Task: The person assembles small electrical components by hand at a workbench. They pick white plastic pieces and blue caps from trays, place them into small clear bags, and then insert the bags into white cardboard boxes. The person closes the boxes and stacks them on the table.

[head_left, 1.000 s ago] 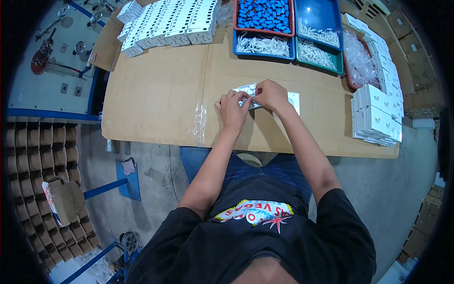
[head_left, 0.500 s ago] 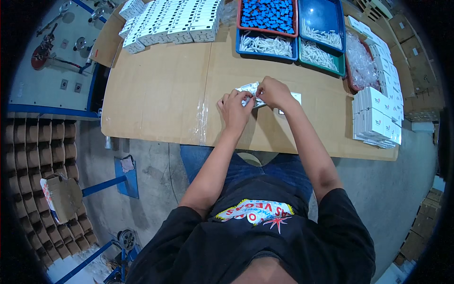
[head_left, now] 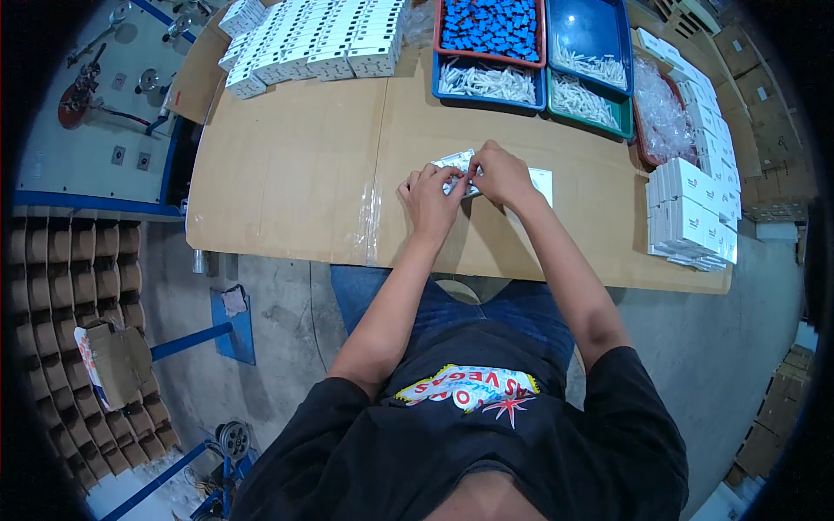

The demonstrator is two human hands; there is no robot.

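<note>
On the cardboard-covered table, a small white printed box or card [head_left: 457, 161] lies between my hands, partly covered by the fingers. My left hand [head_left: 431, 200] rests over its near left side, fingers curled against it. From the right, my right hand [head_left: 504, 176] bends down with thumb and forefinger pinched close to the left fingertips. Whatever small piece sits in that pinch is hidden. A flat white item [head_left: 542, 184] lies beneath my right wrist, partly covered by it.
Beyond my hands stand a red tray of blue pieces [head_left: 488, 31] and blue and green trays [head_left: 591, 122] of white pieces. Rows of white boxes [head_left: 317, 43] fill the far left. At right are clear plastic bags [head_left: 662, 108] and stacked white boxes [head_left: 691, 213].
My right hand and forearm have shifted slightly left, the fingertips closing in on the left ones. More of the flat white item shows. My left hand has barely moved.
</note>
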